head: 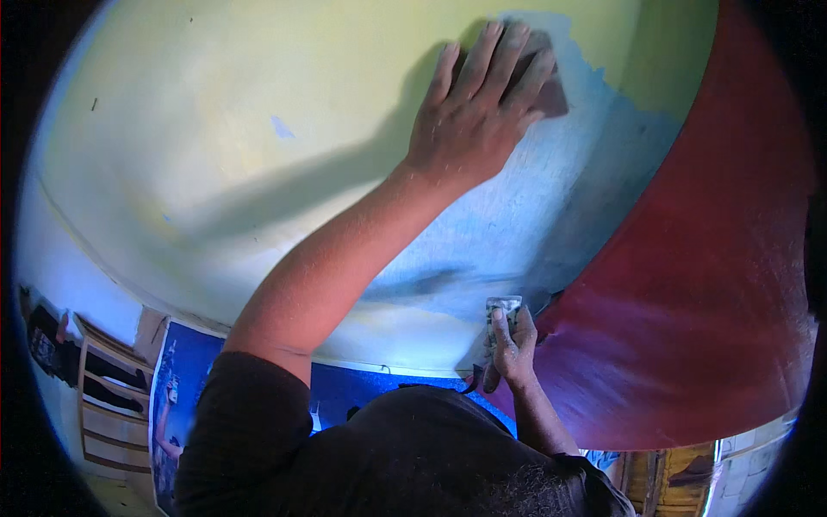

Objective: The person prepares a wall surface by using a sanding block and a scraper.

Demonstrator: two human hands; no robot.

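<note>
My left hand (481, 116) is raised at the upper middle, its fingers spread over a dark flat sheet (554, 97), perhaps sandpaper, which it presses against the painted wall (336, 84). Pale yellow paint covers much of this wall, with a bare bluish patch (491, 220) under and right of that hand. Lower down, close to my chest, my right hand (513, 342) grips what looks like a putty knife (504, 302); its dusty, speckled metal blade points up and the handle end shows below the fingers. Dust coats the right hand.
A dark red surface (672, 258) curves along the right side. Below the wall hangs a blue printed banner (184, 349). At the far left, a person in dark clothes (55, 342) is beside a wooden ladder (83, 388). Wooden panels (691, 475) show at lower right.
</note>
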